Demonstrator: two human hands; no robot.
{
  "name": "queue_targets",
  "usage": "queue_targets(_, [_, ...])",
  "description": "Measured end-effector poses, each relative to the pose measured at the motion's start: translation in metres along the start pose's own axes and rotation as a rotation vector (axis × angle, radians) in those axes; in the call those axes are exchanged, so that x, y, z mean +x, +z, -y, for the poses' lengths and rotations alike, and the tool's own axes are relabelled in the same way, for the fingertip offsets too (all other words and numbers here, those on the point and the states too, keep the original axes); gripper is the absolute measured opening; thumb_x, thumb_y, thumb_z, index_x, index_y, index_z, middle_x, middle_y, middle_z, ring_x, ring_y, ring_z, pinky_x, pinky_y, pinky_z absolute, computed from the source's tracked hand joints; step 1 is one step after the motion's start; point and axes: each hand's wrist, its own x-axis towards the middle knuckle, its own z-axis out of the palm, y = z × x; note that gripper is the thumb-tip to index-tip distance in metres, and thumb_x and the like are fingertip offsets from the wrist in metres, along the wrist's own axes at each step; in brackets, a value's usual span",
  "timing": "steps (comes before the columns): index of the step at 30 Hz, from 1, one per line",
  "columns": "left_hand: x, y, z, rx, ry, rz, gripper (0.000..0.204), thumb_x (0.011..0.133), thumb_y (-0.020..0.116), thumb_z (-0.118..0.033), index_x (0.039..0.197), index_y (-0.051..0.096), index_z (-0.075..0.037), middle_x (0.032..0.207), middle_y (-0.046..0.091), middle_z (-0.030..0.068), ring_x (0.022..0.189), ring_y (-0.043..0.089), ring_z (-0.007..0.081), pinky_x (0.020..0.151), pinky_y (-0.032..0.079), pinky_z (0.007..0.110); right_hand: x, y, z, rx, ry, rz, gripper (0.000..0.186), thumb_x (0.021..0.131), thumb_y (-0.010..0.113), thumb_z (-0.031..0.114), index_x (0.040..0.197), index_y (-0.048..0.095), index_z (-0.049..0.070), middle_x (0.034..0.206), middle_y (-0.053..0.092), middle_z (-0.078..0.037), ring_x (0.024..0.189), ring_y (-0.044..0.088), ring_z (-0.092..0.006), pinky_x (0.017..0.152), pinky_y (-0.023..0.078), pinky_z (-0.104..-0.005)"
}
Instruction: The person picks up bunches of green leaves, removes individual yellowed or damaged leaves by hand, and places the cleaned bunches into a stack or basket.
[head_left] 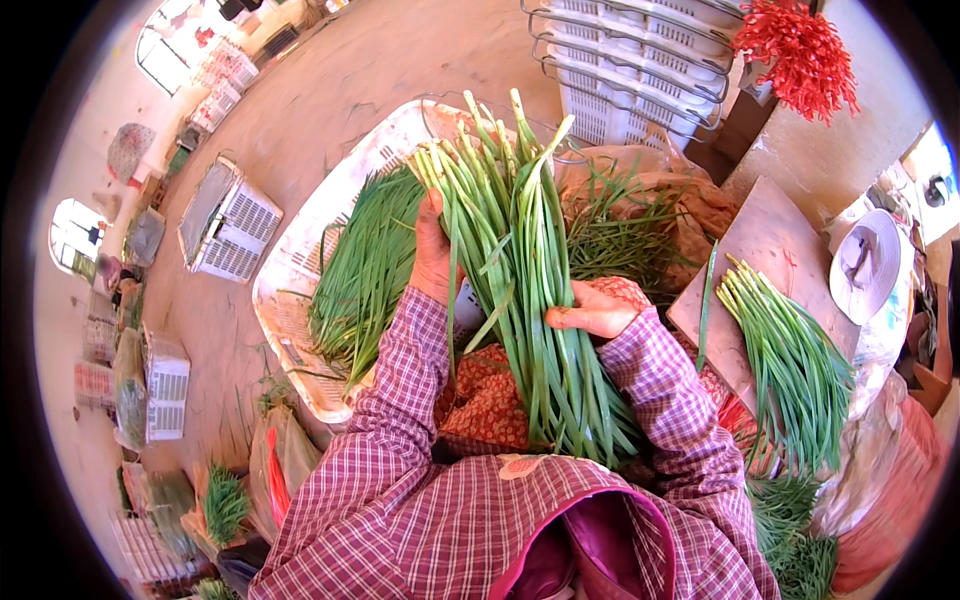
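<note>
Here, held bunch point(520, 265): garlic chives, leaf tips toward the body, pale stem ends away and slightly left along its long axis
Right hand point(598, 312): closed on the bunch's leaves, thumb across, fingers hidden behind
Left hand point(431, 255): nearer the stem ends, curled against the bunch's left side, digits partly hidden
Board point(740, 240): right of the bunch, left edge facing it, bearing another bundle point(785, 350)
Crate point(268, 290): rim left of and beyond the bunch
Room: floor point(340, 75) spreading beyond the bunch, leftward

Person point(440, 520) here's got a fat bunch of green stalks point(510, 250), left hand point(432, 255) by the pale ends point(440, 165), wrapped behind I think, right hand point(597, 308) lower, white basket point(300, 245) of greens point(370, 260) alongside.
</note>
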Motion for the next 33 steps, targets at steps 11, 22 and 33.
queue_targets(11, [-0.006, 0.010, -0.004, -0.201, -0.162, 0.067, 0.065, 0.076, 0.079, -0.030, 0.127, 0.054, 0.001, 0.114, 0.066, 0.0139, 0.098, 0.067, 0.0273, 0.087, 0.057, 0.042, 0.026, -0.018, 0.107, 0.045, -0.370, -0.360, 0.061, 0.098, 0.056, 0.034, 0.147, 0.035, 0.003, 0.134, 0.054, -0.008, 0.114, 0.055, -0.0126, 0.094, 0.046, -0.0299])
queue_targets(22, [-0.007, -0.009, -0.001, -0.194, -0.184, 0.049, 0.066, 0.077, 0.076, -0.032, 0.129, 0.051, 0.002, 0.117, 0.064, 0.0157, 0.100, 0.066, 0.0291, 0.089, 0.056, 0.044, 0.009, 0.012, 0.145, -0.056, -0.681, -0.661, 0.045, 0.102, 0.040, 0.040, 0.121, 0.060, 0.004, 0.099, 0.067, -0.008, 0.087, 0.067, -0.0206, 0.083, 0.055, -0.0363])
queue_targets(33, [0.002, -0.022, 0.002, 0.002, -0.216, 0.155, 0.088, 0.074, 0.072, -0.056, 0.137, 0.044, -0.001, 0.129, 0.057, 0.0186, 0.102, 0.065, 0.0261, 0.083, 0.058, 0.039, 0.004, 0.003, 0.141, -0.870, -0.586, -0.680, 0.022, 0.086, 0.067, 0.022, 0.092, 0.063, 0.002, 0.067, 0.063, -0.007, 0.055, 0.059, -0.0203, 0.055, 0.049, -0.0340])
